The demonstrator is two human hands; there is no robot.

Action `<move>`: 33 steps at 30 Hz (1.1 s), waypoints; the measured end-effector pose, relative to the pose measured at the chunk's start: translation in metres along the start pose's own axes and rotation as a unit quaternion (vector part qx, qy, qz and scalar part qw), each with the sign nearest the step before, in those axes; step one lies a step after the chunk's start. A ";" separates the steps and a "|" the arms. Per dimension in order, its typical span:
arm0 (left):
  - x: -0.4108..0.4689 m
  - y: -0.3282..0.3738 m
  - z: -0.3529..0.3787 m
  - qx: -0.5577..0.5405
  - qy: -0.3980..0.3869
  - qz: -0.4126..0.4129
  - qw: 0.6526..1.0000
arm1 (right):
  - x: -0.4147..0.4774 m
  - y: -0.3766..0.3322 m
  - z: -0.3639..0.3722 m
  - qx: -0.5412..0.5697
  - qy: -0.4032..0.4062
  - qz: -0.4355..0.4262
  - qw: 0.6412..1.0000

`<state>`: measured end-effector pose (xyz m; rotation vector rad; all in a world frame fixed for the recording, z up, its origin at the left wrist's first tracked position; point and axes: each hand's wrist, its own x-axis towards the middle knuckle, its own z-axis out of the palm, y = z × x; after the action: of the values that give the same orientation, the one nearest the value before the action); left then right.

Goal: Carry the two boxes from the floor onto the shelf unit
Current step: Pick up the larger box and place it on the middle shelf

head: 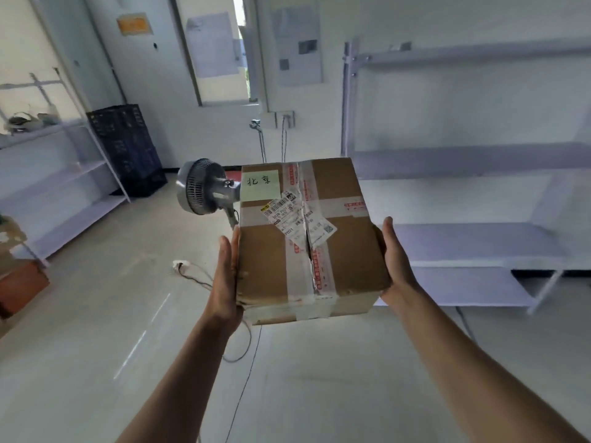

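A brown cardboard box [345, 251], taped across the top and carrying a torn shipping label and a pale green note with handwriting, is held up in the air in front of me. My left hand [225, 276] presses flat against its left side. My right hand [395, 260] presses against its right side. The white shelf unit [479, 244] stands just to the right of the box, its tiers bare. No second box is in view.
A small grey fan [201, 187] stands on the floor behind the box, its cable [236, 356] trailing toward me. A dark stack of crates [128, 148] sits at the back left beside another white shelf [60, 187]. An orange-brown object [19, 289] lies at far left.
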<state>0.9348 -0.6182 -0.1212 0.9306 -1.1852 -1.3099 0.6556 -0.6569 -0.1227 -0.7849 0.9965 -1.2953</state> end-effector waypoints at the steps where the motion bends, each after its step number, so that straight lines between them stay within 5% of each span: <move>1: 0.009 -0.003 0.017 -0.008 -0.009 -0.005 1.000 | -0.001 -0.007 -0.016 0.001 0.015 -0.006 1.000; 17: 0.127 -0.074 0.293 -0.069 -0.090 -0.116 0.987 | 0.002 -0.123 -0.277 0.027 0.148 -0.066 0.986; 33: 0.294 -0.136 0.460 -0.080 -0.197 -0.149 0.966 | 0.086 -0.201 -0.432 0.006 0.246 -0.080 0.966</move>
<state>0.4281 -0.8625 -0.1325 0.7701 -1.2442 -1.8705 0.1787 -0.7406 -0.1231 -0.5494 1.3341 -1.6828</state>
